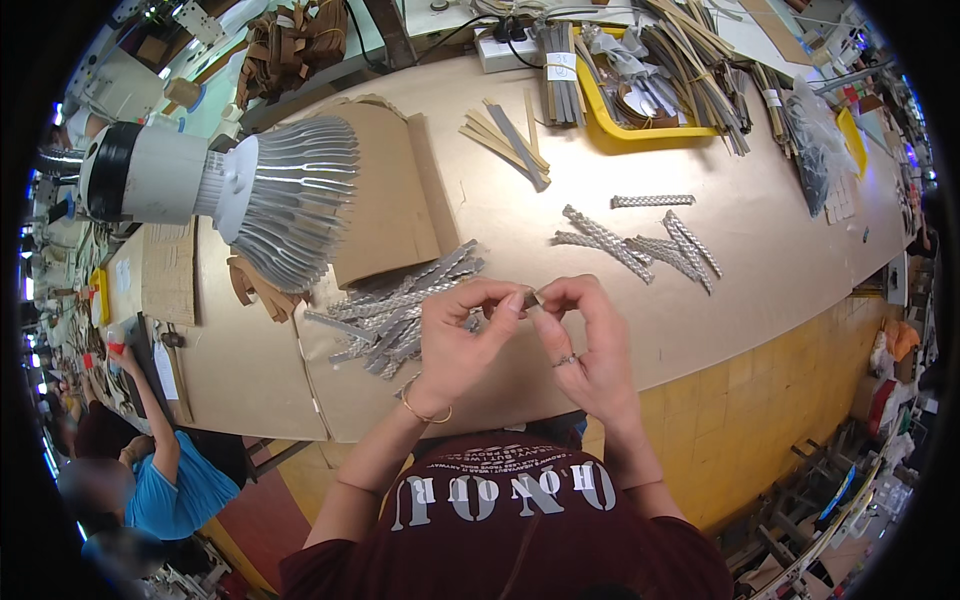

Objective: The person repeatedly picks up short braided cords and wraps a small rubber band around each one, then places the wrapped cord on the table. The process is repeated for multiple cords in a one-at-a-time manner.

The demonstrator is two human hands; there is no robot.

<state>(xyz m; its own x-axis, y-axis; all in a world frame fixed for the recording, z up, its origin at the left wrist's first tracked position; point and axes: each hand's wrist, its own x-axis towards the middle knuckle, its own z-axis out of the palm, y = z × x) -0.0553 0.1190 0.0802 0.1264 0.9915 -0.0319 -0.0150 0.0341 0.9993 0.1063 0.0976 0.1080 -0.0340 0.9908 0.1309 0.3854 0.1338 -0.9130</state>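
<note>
Above the table's near edge, my left hand (460,330) and my right hand (592,350) meet, thumbs and fingertips pinched together. Between them is a small dark strip (532,299), mostly covered by the fingers; I cannot tell whether it is braided. Under and beside my left hand lies a loose pile of grey and silvery braided strips (395,318). Farther right, several short braided strips (610,243) lie on the brown table covering, and a single one (652,201) lies crosswise behind them.
A large lamp with a finned metal head (290,195) juts in from the left over a cardboard piece (385,190). Flat tan and grey strips (508,145) lie farther back. Behind stands a yellow tray (650,133) beside bundled strips (562,90). A person in blue (180,485) sits at left.
</note>
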